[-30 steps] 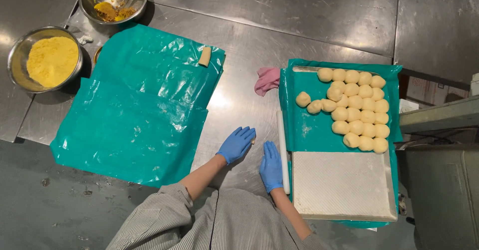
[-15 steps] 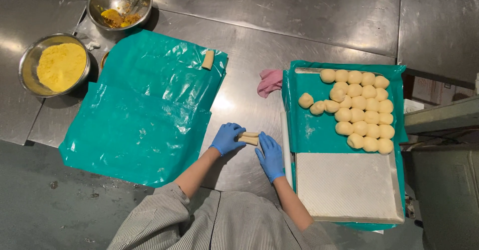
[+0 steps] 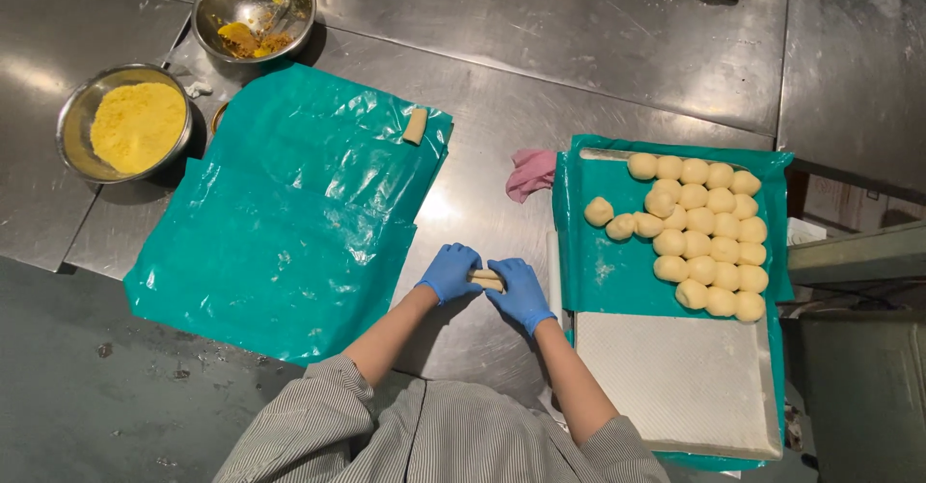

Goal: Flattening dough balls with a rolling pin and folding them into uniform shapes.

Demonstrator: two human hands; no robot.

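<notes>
Pinching dough piece [image 3: 485,278] | left hand [image 3: 449,272], right hand [image 3: 519,292] fingers closed on it | steel table [image 3: 540,49]

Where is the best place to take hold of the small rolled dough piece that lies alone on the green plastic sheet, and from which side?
Probably at the middle of its long sides. The rolled dough piece is a short log lying flat near the far right corner of the green sheet, nearly lengthwise away from the person. Come from above, thumb and fingers across its narrow width; nothing crowds it, and soft dough should be pinched lightly.
</notes>
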